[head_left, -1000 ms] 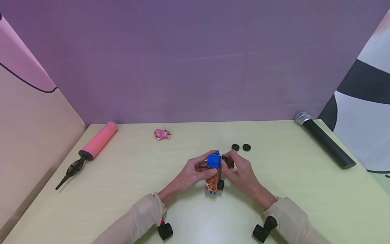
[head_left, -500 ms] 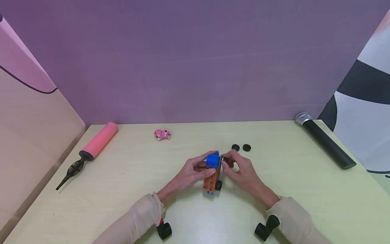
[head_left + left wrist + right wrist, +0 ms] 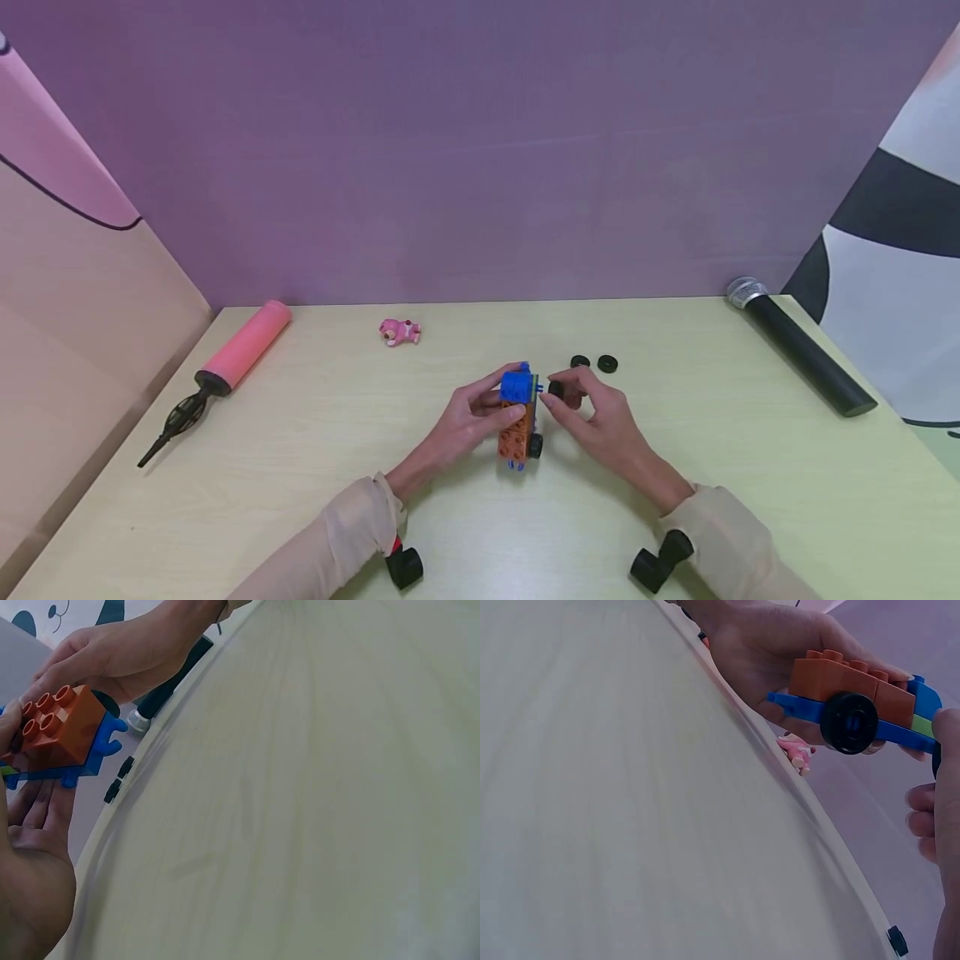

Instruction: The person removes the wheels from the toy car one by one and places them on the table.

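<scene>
A toy truck of building bricks (image 3: 513, 442) is gripped in my left hand (image 3: 461, 423), thumb over its orange bricks (image 3: 69, 735) and fingers along the far side. It has a blue cab (image 3: 516, 386) and a blue base (image 3: 900, 735). One black wheel (image 3: 849, 723) is fitted at the rear on the right side. At the front right a short blue axle peg (image 3: 538, 388) sticks out bare. My right hand (image 3: 603, 414) pinches a second black wheel (image 3: 556, 389) between thumb and fingers, a small gap away from that peg.
Two loose black wheels (image 3: 607, 363) lie on the table (image 3: 300, 467) just beyond my right hand. A pink bear figure (image 3: 400, 332) lies toward the back. A pink balloon pump (image 3: 247, 346) is at the left, a microphone (image 3: 806, 350) at the right.
My right hand has drawn the wheel slightly away from the truck's front side, baring the axle peg. My left hand has shifted the truck a little left and away from me.
</scene>
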Available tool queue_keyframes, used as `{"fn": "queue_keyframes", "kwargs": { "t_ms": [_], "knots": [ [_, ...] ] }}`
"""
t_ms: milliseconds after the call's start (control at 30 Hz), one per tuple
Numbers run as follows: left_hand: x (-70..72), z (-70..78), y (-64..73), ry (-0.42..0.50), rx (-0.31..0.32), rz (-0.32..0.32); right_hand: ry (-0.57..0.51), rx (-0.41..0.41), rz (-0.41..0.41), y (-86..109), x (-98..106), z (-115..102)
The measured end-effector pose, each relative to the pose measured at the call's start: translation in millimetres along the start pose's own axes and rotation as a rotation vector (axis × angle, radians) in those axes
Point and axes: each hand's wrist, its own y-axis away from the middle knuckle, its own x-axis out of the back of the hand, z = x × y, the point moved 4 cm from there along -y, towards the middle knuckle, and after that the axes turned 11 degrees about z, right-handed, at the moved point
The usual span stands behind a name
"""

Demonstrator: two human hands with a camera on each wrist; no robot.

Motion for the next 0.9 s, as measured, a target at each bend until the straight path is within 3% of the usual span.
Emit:
{"fn": "queue_keyframes", "kwargs": {
  "t_ms": [467, 900],
  "knots": [
    [1.8, 2.0, -0.7, 0.011, -0.008, 0.029, 0.144, 0.227, 0.062, -2.7, 10.4, -3.1],
    [3.0, 0.7, 0.5, 0.006, 0.003, 0.043, 0.269, 0.211, 0.067, -0.1, 20.9, 3.7]
  ]
}}
